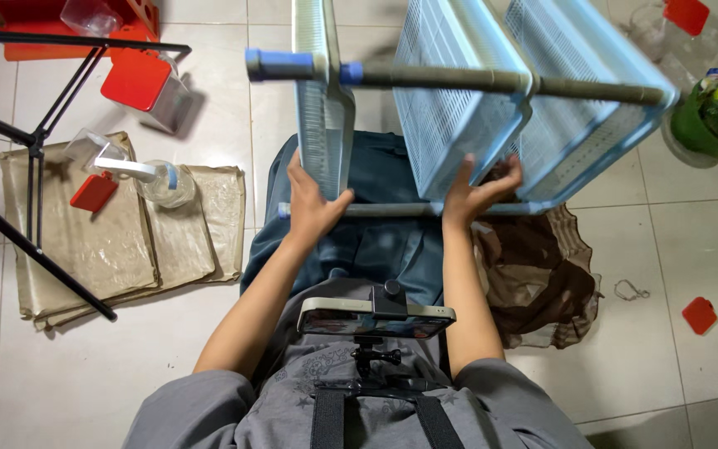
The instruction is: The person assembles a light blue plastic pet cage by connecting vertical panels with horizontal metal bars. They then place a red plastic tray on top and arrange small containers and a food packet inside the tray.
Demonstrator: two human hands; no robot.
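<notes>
Hands at frame centre: our left hand [313, 204] grips one pale-blue mesh shelf [323, 100]; our right hand [475, 195] clasps the neighbouring shelf's [450, 91] lower edge.

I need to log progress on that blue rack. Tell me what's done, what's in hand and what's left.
Done: three light-blue mesh shelves already sit on the grey poles, with blue end caps on.
In hand: the left hand grips the nearest shelf; the right hand holds the middle shelf's lower edge.
Left: the rack lies on its side over the teal cloth, not standing.
</notes>
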